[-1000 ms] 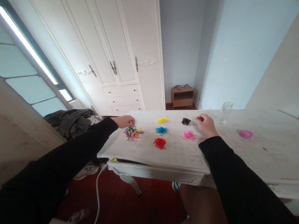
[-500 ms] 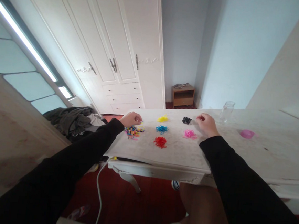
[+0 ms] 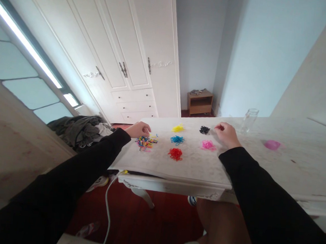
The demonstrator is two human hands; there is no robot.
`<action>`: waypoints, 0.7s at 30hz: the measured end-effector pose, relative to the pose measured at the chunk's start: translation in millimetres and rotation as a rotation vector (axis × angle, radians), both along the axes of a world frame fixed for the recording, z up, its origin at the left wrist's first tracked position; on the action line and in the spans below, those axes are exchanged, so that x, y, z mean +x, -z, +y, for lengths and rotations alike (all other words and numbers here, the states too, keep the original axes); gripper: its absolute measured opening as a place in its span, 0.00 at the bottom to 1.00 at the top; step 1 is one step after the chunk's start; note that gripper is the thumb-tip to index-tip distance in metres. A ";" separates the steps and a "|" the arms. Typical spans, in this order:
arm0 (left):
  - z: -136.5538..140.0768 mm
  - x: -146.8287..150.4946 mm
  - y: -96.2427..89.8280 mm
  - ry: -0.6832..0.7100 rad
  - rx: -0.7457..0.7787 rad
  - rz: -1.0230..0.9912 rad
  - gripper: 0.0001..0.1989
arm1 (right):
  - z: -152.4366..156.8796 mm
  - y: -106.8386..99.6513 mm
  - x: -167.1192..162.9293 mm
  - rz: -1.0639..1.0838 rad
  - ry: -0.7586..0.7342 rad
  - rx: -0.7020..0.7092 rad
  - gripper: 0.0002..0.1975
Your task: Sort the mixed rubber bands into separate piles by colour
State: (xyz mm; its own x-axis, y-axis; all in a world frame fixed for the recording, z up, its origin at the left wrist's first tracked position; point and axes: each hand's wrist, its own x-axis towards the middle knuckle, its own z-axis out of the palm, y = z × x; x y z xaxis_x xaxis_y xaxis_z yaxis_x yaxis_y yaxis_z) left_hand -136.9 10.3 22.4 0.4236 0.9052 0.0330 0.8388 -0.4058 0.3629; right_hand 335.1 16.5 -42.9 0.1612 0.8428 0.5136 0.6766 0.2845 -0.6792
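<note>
At the table's left end my left hand (image 3: 139, 129) is closed, thumb and fingers together, just behind a mixed pile of coloured rubber bands (image 3: 146, 143). What its fingers hold, if anything, is too small to make out. My right hand (image 3: 226, 134) rests on the table with its fingertips pinched, to the right of the black rubber bands (image 3: 204, 129) and the pink rubber bands (image 3: 208, 144). Anything in that pinch is hidden. Between my hands lie separate heaps of yellow rubber bands (image 3: 177, 127), blue rubber bands (image 3: 177, 139) and red rubber bands (image 3: 175, 154).
On the white table (image 3: 193, 169), a clear glass jar (image 3: 249, 121) stands behind my right hand. A pink bowl-like thing (image 3: 272, 145) lies farther right. A white cable (image 3: 108, 208) hangs off the front left edge. Dark clothes (image 3: 74, 132) are heaped beyond the left end.
My left hand has shifted slightly left and back from the mixed pile; a light-coloured bit seen at its fingertips no longer shows there. The right hand stays about where it was.
</note>
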 end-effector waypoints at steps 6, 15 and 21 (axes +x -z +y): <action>-1.4 1.3 1.8 0.027 -0.053 0.035 0.13 | -0.9 -0.7 -0.7 0.006 0.004 -0.011 0.02; 3.1 4.1 -4.4 0.038 -0.037 -0.034 0.13 | -1.7 -0.6 -0.3 -0.001 0.007 -0.012 0.03; 12.1 19.7 -0.5 0.011 0.015 -0.109 0.12 | -1.2 0.3 -0.1 -0.009 0.001 -0.015 0.03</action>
